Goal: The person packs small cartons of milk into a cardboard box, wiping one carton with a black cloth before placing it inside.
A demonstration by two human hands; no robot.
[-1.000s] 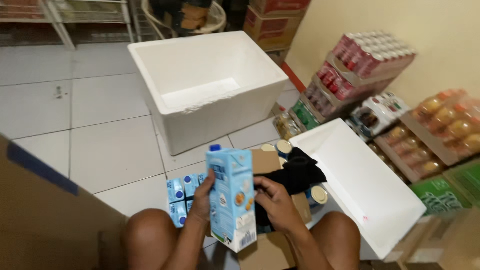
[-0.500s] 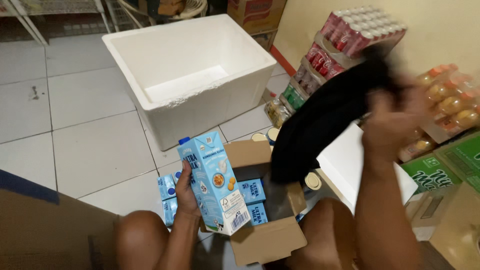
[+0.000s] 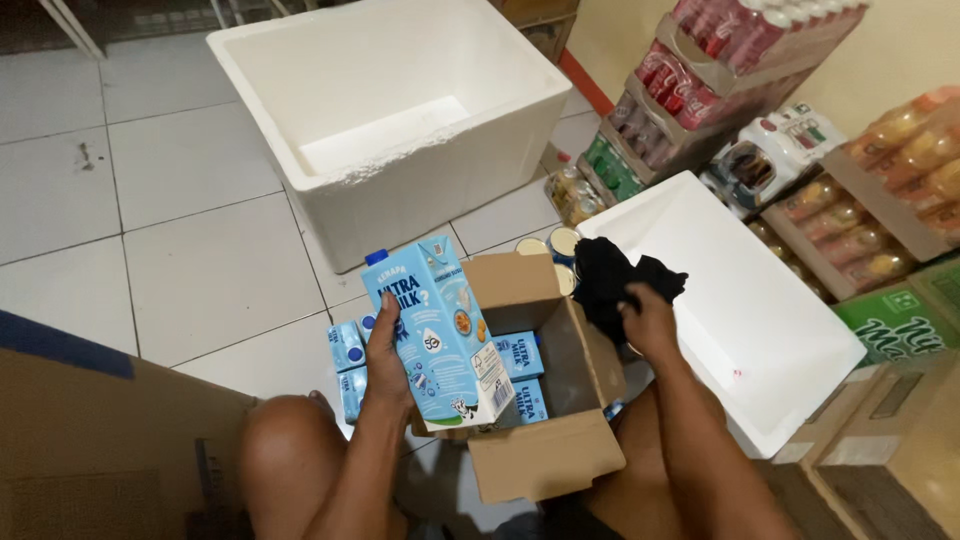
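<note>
At the bottom of the view, between the person's bare knees, an open cardboard box sits on the tiled floor, its flaps spread and more blue cartons standing inside. The left hand is clenched round a light-blue milk carton, fingers wrapped along its left edge; the carton is held upright with a slight tilt, blue cap uppermost, above the left front corner of the box. Just left of the box, three further blue cartons stand on the floor, partly hidden by the left forearm. The right hand grasps a crumpled black cloth at the box's right rim, beside the tops of a few round tins. To the right of the hand, a white foam lid lies flat on the floor. Farther off, a deep white foam cooler stands open, with a loose foam slab on its bottom. Along the right wall, shrink-wrapped trays of red drink cans are stacked, with trays of orange bottles beside them. A brown cardboard sheet fills the near left corner
</note>
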